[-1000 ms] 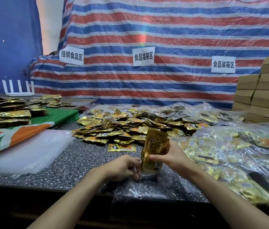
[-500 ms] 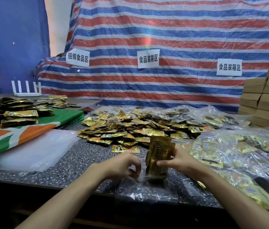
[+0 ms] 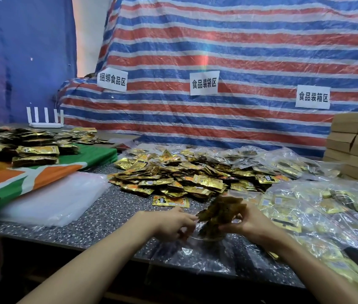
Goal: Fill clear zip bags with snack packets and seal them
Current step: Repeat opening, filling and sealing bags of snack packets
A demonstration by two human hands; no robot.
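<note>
The right hand [image 3: 248, 222] grips a blurred bunch of gold packets [image 3: 219, 212], fingers curled round it, its lower end inside the mouth of a clear bag [image 3: 195, 251] at the table's [image 3: 112, 220] near edge. The left hand [image 3: 173, 222] is at the bag's mouth with bent fingers; blur hides whether they pinch the film. A loose pile [image 3: 173, 176] lies behind, filled bags [image 3: 305, 207] to the right.

Bare forearms [image 3: 99, 266] on both sides, slim, uncovered all the way down to the lower edge of view. Left grip [image 3: 169, 222] and right grip [image 3: 250, 222] bare too, fingers [image 3: 185, 222] blurred.
</note>
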